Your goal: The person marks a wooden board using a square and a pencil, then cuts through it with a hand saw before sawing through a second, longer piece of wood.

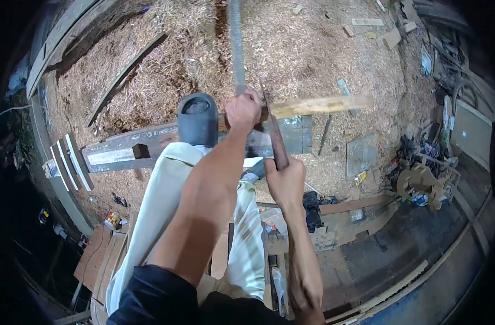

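The fingers of the left hand [243,111] are curled tight around a stick [323,104]. The stick is pale wood, long and flat. It looks a bit blurry. It runs out sideways from the fingers, away from the shoe, and its far end hangs over the floor.

The fingers of the right hand [284,181] are closed tight around the bottom end of a blade [274,135]. The blade is dark, long and thin. It goes up from those fingers and crosses the stick right beside the left hand.

Just on the other side of the left fingers is a grey shoe [197,120]. It stands on a big beam [117,154] that lies under the stick. A pale trouser leg [161,206] comes down from the shoe, under the left arm.

Past the left fingers, a grey rod [236,43] goes straight up and away. The floor there is covered with wood shavings [290,49].

Far from both hands, down past the beam, sits a small tin [113,220] with a bright label. I cannot tell what is in it
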The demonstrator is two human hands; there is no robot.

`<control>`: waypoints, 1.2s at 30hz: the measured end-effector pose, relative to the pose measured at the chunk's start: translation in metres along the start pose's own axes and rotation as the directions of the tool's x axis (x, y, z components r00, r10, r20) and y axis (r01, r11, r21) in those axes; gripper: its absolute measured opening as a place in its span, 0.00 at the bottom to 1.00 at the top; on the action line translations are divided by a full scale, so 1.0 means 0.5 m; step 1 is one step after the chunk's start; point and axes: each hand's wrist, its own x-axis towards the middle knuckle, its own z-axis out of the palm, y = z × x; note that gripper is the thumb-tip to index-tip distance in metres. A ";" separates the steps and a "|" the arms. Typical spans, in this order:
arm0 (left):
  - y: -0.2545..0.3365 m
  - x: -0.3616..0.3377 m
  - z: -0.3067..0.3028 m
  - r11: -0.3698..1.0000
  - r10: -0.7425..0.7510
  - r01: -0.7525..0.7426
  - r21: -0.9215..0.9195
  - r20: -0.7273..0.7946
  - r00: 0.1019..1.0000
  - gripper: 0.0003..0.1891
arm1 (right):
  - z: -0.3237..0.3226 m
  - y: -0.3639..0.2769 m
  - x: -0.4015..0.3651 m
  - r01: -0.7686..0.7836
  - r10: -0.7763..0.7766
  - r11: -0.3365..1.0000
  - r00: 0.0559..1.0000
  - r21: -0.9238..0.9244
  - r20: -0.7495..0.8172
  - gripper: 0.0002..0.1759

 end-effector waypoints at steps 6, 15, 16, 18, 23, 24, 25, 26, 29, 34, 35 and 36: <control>-0.003 -0.002 -0.011 0.992 -0.002 0.009 -0.124 0.056 0.998 0.21 | -0.023 0.045 -0.100 -0.126 0.126 0.992 0.992 -0.015 -0.013 0.14; -0.007 0.015 0.003 0.974 -0.078 0.084 -0.211 0.035 0.996 0.24 | -0.118 -0.018 -0.183 -0.161 0.164 0.985 0.986 -0.057 0.034 0.11; -0.008 0.013 0.002 0.984 -0.075 0.080 -0.157 0.037 0.997 0.24 | -0.117 -0.030 -0.185 -0.196 0.198 0.978 0.980 -0.071 0.026 0.11; 0.000 0.017 -0.013 0.990 -0.083 0.089 -0.107 0.059 0.995 0.24 | -0.117 -0.057 -0.180 -0.207 0.210 0.973 0.977 -0.098 0.019 0.12; 0.001 0.024 0.004 0.991 -0.098 0.102 -0.089 0.052 0.994 0.23 | -0.106 -0.085 -0.100 -0.168 0.176 0.964 0.984 -0.209 0.022 0.15; -0.001 0.022 0.004 0.990 -0.106 0.109 -0.092 0.038 0.994 0.22 | -0.077 -0.062 -0.054 -0.166 0.172 0.961 0.985 -0.223 0.008 0.16; -0.003 0.020 0.006 0.990 -0.106 0.109 -0.088 0.036 0.994 0.22 | -0.038 -0.033 -0.003 -0.162 0.165 0.959 0.986 -0.231 -0.005 0.16; -0.006 0.018 0.012 0.991 -0.108 0.108 -0.075 0.016 0.994 0.22 | 0.000 -0.010 0.041 -0.116 0.114 0.977 0.993 -0.177 -0.020 0.16; -0.006 0.003 0.008 0.993 -0.100 0.098 -0.071 -0.014 0.995 0.22 | 0.073 -0.003 0.150 -0.031 0.029 0.998 0.999 -0.055 -0.040 0.15; -0.009 0.016 0.009 0.996 -0.051 0.052 -0.071 0.009 0.999 0.24 | 0.079 0.078 0.134 0.058 -0.054 0.994 0.998 0.094 -0.045 0.15; -0.009 0.016 0.006 0.997 -0.051 0.051 -0.061 -0.003 0.999 0.24 | 0.083 0.079 0.132 0.057 -0.055 0.997 0.998 0.059 -0.034 0.15; -0.009 0.015 0.007 0.998 -0.043 0.042 -0.051 -0.006 0.999 0.24 | 0.082 0.063 0.126 0.053 -0.052 0.998 0.998 0.028 -0.046 0.15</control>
